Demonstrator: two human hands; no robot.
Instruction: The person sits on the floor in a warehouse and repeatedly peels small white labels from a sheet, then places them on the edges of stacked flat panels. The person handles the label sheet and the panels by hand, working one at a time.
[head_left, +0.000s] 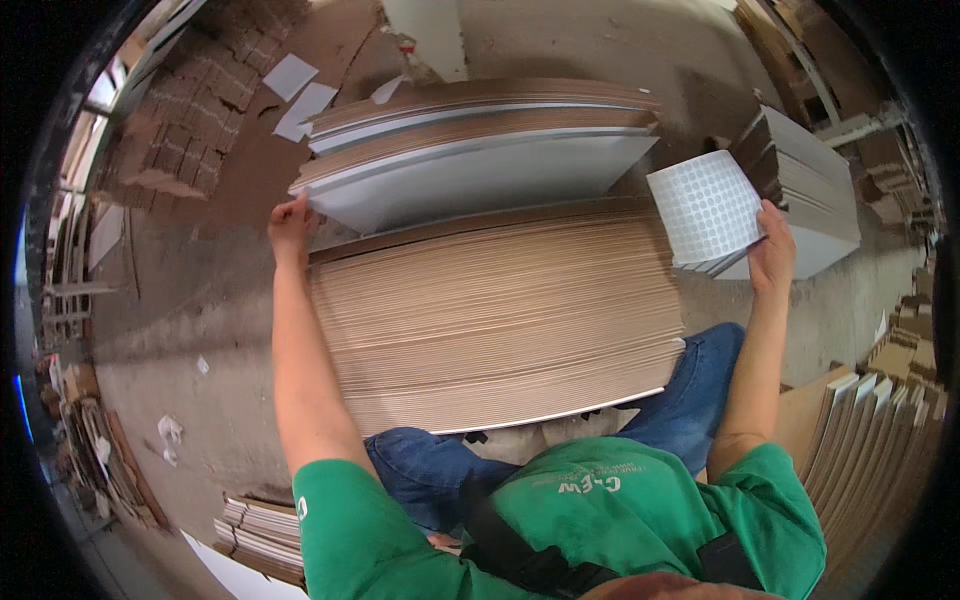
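My right hand (772,250) is closed on the right edge of a curved sheet of round white stickers (705,207), held up beyond my right knee. At the far left, the fingers of my left hand (290,228) pinch the corner of a white-faced cardboard panel (480,180) that leans back against more panels. Between my legs and that panel stands a thick row of brown cardboard panels (500,310), packed tightly with their edges up. My two hands are wide apart, one at each side of the row.
More white and brown panels (815,185) stand to the right, partly behind the sticker sheet. Bundled cardboard (185,140) is piled at the far left. Loose white sheets (305,110) and scraps (170,435) lie on the floor. Further panels (870,430) stand near my right side.
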